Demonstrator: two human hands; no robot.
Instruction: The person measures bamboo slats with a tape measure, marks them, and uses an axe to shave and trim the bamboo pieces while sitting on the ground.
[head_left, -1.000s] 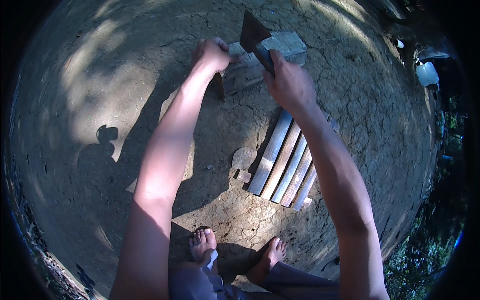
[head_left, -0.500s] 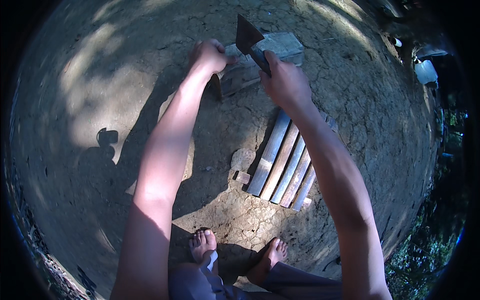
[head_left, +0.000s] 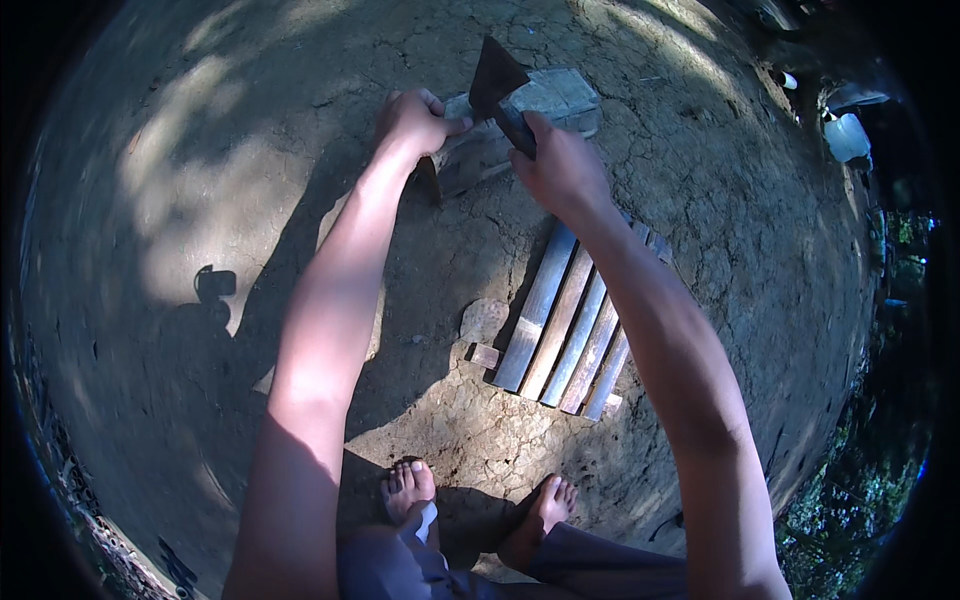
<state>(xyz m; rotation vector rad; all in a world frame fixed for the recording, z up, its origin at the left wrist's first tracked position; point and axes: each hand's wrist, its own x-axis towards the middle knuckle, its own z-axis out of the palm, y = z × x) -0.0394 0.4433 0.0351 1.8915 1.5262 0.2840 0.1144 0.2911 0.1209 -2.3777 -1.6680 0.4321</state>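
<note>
Cracked earth (head_left: 745, 260) | right forearm (head_left: 665, 305) overlaps slatted rack (head_left: 555, 325) | right hand (head_left: 562, 168) gripping trowel (head_left: 497, 78) | left hand (head_left: 410, 125) curled by block (head_left: 560, 95), hold unclear

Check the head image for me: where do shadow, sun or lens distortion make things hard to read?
Head view: the fisheye curves the scene toward a black rim; dappled sun splits the ground into bright and dark patches; the trowel has a dark blade with little surface detail; the wooden slats read clearly; the foliage at lower right is dim.
</note>
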